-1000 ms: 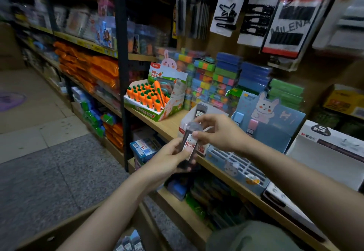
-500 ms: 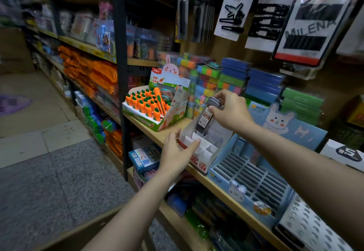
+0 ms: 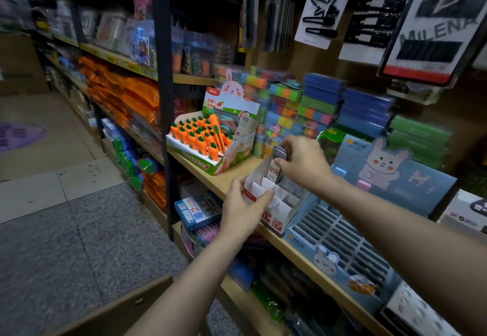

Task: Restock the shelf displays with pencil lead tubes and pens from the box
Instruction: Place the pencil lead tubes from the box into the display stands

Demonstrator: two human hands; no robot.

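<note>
**Lead tube going into the white display tray**

"HB 0.7" is printed in red on the front of the tray (image 3: 274,203), a white cardboard display with thin dividers making small square cells, standing on the wooden shelf (image 3: 210,177). The tube (image 3: 275,167) is a slim dark plastic case with a grey cap and a white-and-red label; the label's print is too blurred to read. It stands nearly upright in a rear cell of the tray.

The right hand (image 3: 303,163) pinches the tube near its top, fingers curled over the cap and thumb against the label. The left hand (image 3: 243,209) grips the tray's front-left corner, thumb over the rim and fingers wrapped round the outside wall.

To the left of the tray sits a carton (image 3: 210,156) with a pink rabbit cut-out and Chinese print, filled with rows of orange carrot-shaped pens with green tops. To the right is a pale blue slotted rack (image 3: 340,240) with a cartoon rabbit on its tall backboard. Behind stand stacks of blocks (image 3: 303,109) in blue, green, orange and pink, wrapped in clear film. Above hang cards of black hair clips, 1 card (image 3: 434,24) reading "MILENA". A brown cardboard box (image 3: 126,312) edge shows at the bottom, over speckled grey floor.
</note>
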